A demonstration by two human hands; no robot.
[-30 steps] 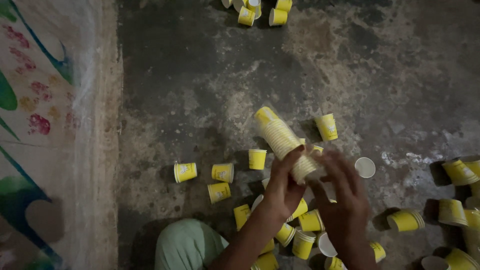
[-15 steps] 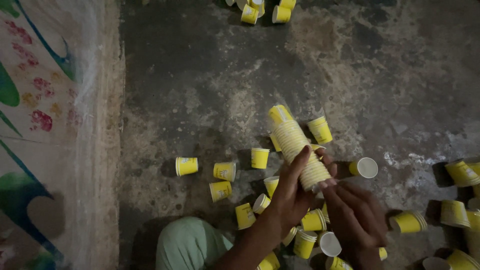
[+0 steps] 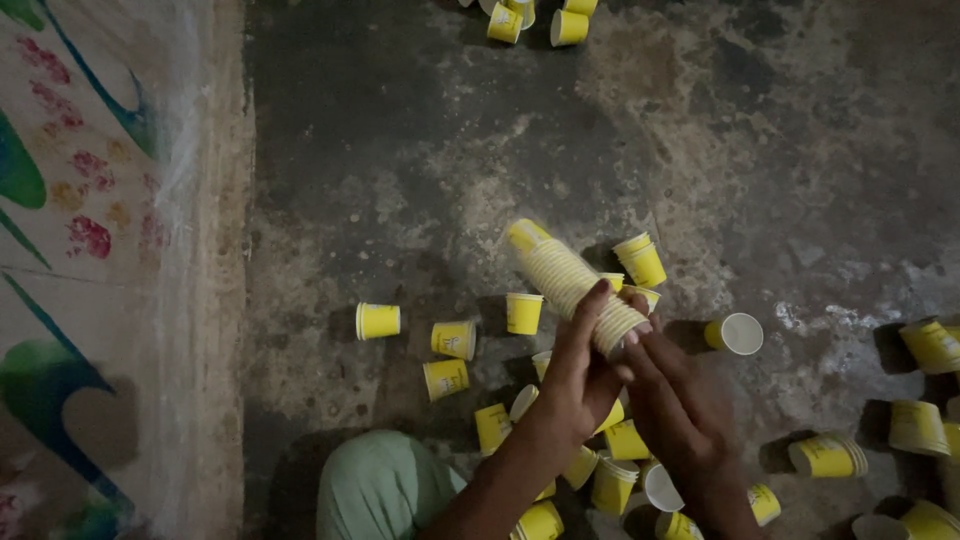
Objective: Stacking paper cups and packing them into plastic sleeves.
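A person crouched over a stained concrete floor [image 3: 420, 150] holds a long stack of nested yellow paper cups, the stack [image 3: 570, 285] tilted up toward eleven o'clock from the hands, just right of the frame's middle. The left hand [image 3: 580, 375] wraps around the stack's lower end, fingers curled up along its side and pressed against the cups, thumb on the near side. The right hand [image 3: 680, 410], at four o'clock of the left one, touches the open bottom end of the stack with its fingertips, fingers close together; whether it grips a single cup there cannot be told. Loose cups lie scattered about the hands: one upright cup [image 3: 523, 312] just at nine o'clock of the stack, a further cup [image 3: 377, 321] on its side well out at nine o'clock, two more [image 3: 452, 339] between them and slightly lower, and a tipped cup [image 3: 735, 333] showing its white inside at three o'clock. More cups crowd the floor below the wrists and along the right edge [image 3: 925, 345], and a small cluster [image 3: 530, 20] sits at twelve o'clock at the top of the frame. A pale green knee [image 3: 385, 490] shows at seven o'clock. A painted wall [image 3: 90, 250] runs down the left side.
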